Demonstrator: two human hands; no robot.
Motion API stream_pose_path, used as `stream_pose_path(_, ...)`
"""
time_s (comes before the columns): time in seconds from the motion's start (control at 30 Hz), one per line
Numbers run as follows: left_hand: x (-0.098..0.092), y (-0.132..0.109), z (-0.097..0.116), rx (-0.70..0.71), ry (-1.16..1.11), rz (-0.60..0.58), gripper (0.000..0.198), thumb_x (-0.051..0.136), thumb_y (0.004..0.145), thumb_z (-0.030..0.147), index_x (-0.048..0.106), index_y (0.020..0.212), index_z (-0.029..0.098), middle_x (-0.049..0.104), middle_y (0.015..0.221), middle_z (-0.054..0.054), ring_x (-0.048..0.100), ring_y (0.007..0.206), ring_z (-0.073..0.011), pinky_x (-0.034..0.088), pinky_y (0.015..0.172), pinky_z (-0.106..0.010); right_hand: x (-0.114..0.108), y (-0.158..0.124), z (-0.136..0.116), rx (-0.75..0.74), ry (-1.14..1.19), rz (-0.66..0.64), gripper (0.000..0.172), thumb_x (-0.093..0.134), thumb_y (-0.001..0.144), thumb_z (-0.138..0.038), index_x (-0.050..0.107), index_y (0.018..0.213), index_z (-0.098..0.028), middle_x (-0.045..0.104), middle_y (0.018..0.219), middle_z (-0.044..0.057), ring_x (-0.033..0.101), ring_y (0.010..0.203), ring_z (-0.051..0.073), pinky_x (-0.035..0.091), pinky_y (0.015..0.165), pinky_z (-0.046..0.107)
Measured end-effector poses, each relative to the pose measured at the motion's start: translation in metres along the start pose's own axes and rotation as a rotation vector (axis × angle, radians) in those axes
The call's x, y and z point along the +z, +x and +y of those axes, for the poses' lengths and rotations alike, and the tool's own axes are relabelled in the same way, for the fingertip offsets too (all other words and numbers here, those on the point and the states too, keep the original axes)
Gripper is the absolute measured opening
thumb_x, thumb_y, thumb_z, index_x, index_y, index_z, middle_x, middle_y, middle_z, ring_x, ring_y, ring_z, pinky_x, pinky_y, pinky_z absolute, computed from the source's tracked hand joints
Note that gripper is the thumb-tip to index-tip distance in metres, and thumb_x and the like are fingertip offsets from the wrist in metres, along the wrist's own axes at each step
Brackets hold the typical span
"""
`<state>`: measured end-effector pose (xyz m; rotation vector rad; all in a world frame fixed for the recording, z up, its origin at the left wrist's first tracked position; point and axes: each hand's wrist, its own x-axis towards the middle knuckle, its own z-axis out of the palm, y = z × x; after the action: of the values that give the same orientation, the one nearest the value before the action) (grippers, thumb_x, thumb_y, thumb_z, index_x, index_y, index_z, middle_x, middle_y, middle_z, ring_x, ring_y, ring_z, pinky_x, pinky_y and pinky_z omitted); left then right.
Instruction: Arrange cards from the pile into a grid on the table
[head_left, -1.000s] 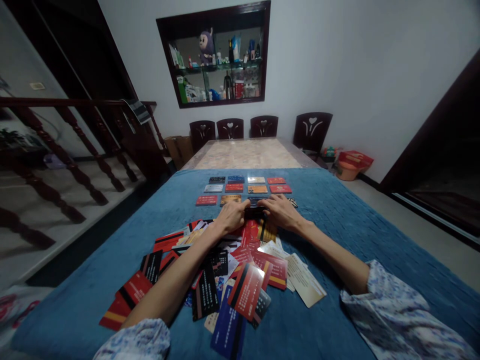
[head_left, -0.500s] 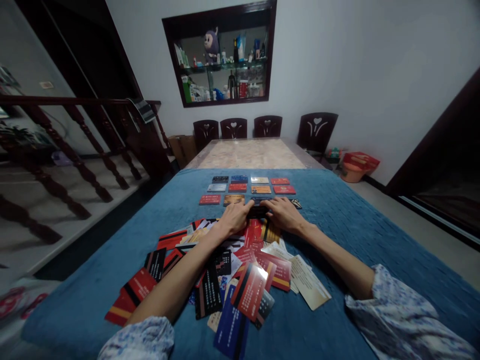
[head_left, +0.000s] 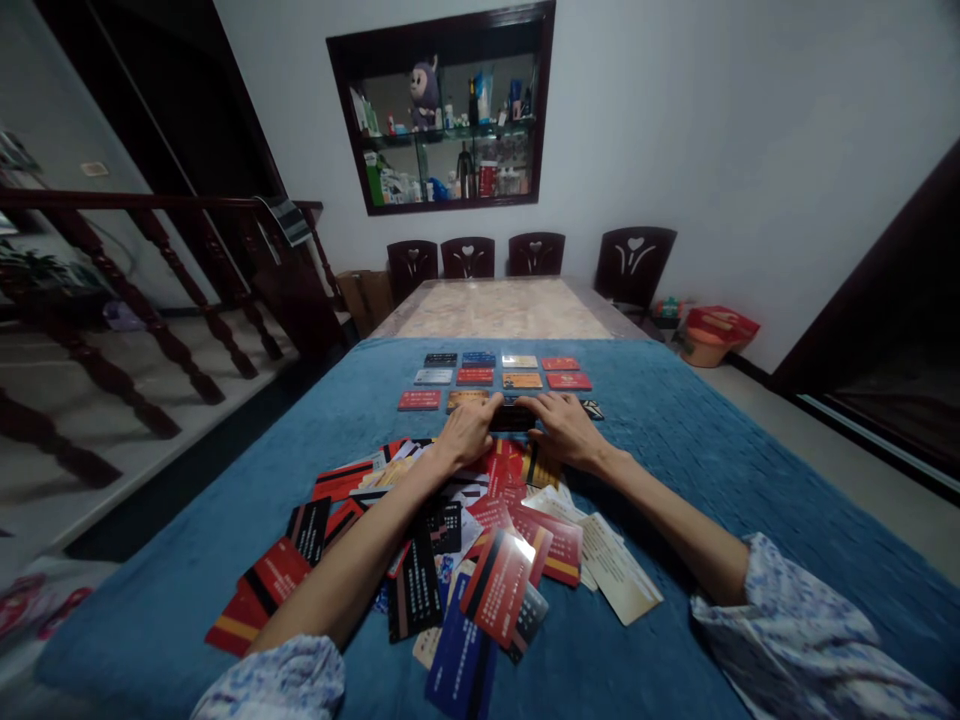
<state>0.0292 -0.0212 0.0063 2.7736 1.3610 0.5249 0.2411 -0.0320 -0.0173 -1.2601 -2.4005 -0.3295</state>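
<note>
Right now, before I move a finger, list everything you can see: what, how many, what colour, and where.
Dark stack: one, black, between both hands
Laid-out cards: at least eleven, mixed colours, rows beyond the hands
Loose cards: many overlapping, mixed colours, nearer the body
Cloth: one, blue, under the cards
Table: one, pale top, far end uncovered by cloth
Chairs: four, dark brown, beyond the table
Wall niche: one, dark frame, far wall, small items inside
Plush toy: one, purple, in the niche
Railing: one, reddish brown, left
Cardboard box: one, brown, beside the railing
Bucket: one, orange, right floor
Left hand, right hand: at the dark stack's ends
Sleeves: two, blue-and-white, bottom corners
</note>
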Motion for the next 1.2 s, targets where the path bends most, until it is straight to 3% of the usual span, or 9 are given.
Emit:
stream_pose_path(0.37,0.001,0.002,-0.004,0.033,-0.115,0.103,0.04,0.048,0.074,-0.003,0.053,0.107,0.02,0.066,0.099,-0.006,0.064,0.095,-0.0219,0.049,0.084,-0.031,-0.002,0.0,-0.005,0.01,-0.095,0.067,0.052,0.062,0.081,-0.018,0.051,0.132,-0.017,0.062,0.11,0.015,0.052,0.103,0.03,0.034,0.084,0.038)
stream_pose_path(0.77,-0.001,0.003,-0.005,0.061,0.033,0.041,0.049,0.055,0.076,0.007,0.047,0.123,0.016,0.056,0.117,-0.012,0.059,0.108,-0.0268,0.05,0.095,-0.039,0.0,-0.001,0.003,-0.003,-0.057,0.094,0.046,0.056,0.086,-0.023,0.05,0.131,-0.013,0.063,0.118,0.018,0.052,0.107,0.03,0.035,0.086,0.038)
stream_pose_path(1.2,-0.008,0.002,-0.002,0.084,0.144,0.037,0.046,0.055,0.081,0.008,0.047,0.125,0.017,0.053,0.122,-0.013,0.058,0.11,-0.0267,0.049,0.096,-0.04,0.0,0.0,0.011,-0.012,-0.044,0.129,0.053,0.065,0.083,-0.033,0.055,0.132,-0.016,0.056,0.12,0.017,0.048,0.106,0.031,0.041,0.087,0.041)
